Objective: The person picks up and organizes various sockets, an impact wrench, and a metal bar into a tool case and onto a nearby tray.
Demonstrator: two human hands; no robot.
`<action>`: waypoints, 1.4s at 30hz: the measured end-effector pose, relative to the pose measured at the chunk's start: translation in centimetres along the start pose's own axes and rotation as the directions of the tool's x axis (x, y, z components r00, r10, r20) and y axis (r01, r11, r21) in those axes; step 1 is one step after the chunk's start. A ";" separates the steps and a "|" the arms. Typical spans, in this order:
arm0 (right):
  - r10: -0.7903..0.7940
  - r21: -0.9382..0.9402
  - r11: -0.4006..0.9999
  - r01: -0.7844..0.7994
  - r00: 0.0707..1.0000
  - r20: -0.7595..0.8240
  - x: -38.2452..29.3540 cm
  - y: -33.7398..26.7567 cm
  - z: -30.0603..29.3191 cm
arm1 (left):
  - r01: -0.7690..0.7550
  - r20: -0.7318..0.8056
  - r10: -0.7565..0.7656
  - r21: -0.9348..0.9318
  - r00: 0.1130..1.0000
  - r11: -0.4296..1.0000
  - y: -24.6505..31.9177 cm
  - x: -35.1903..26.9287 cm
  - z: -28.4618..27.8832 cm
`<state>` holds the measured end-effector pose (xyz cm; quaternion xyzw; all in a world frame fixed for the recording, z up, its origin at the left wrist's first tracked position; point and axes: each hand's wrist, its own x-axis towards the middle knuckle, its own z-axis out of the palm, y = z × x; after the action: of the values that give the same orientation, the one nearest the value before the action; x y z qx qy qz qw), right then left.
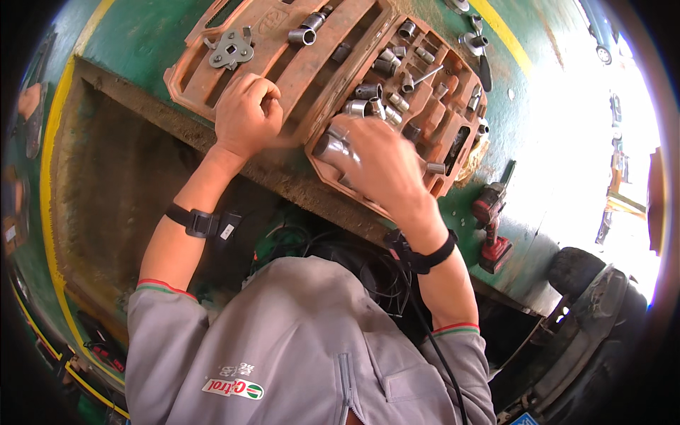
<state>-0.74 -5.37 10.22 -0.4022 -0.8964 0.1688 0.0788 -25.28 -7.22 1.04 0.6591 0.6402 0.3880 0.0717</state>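
An orange plastic socket case [340, 90] lies unfolded before me, worn and dirty. My right hand [374, 156], blurred, is over the near end of its right half, beside large metal sockets [330, 146]; its fingertips are hidden, so whether it grips one cannot be told. My left hand [248, 114] rests at the near edge of the left half, fingers curled, and what they hold, if anything, does not show. Just beyond it lies a three-jaw oil filter wrench [230, 50]. Two joined sockets [303, 36] lie in the same half. Loose sockets [390, 56] fill the right half.
The case sits at the concrete edge [154, 114] of a dark pit below. A red cordless power tool [491, 228] lies right of it on the green floor [552, 212]. A ratchet [484, 69] lies beyond the case. A black tyre [575, 271] is at right. Cables [382, 281] hang near my body.
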 end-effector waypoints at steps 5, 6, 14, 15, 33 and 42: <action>0.220 0.034 0.975 -0.218 0.971 -0.090 2.0 3.1 -3.5 | -0.006 -0.035 0.007 0.017 0.999 1.000 0.4 0.1 0.0; 0.210 -0.018 0.977 -0.210 0.978 -0.006 2.1 2.8 -3.0 | -0.009 -0.051 0.010 0.020 0.999 1.000 0.3 0.2 0.1; 0.133 -0.138 0.983 -0.125 0.990 0.049 2.4 4.1 -2.0 | 0.030 -0.011 -0.030 0.026 0.999 0.999 0.6 0.2 -0.1; 0.128 -0.138 0.984 -0.116 0.988 0.083 2.5 4.1 -2.1 | 0.030 -0.016 -0.029 0.028 0.999 0.999 0.6 0.2 -0.2; 0.059 -0.183 0.982 -0.048 0.997 0.056 4.0 3.4 -0.9 | 0.028 -0.013 -0.028 0.046 1.000 0.999 0.8 0.4 -0.1; 0.084 -0.098 0.992 -0.082 0.996 0.013 4.2 3.7 -2.0 | 0.027 -0.015 -0.027 0.046 1.000 0.999 0.7 0.2 -0.1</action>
<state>-0.47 0.52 10.72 -0.4409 -0.8868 0.1316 0.0443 -24.82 -7.23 1.59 0.6491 0.6583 0.3769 0.0573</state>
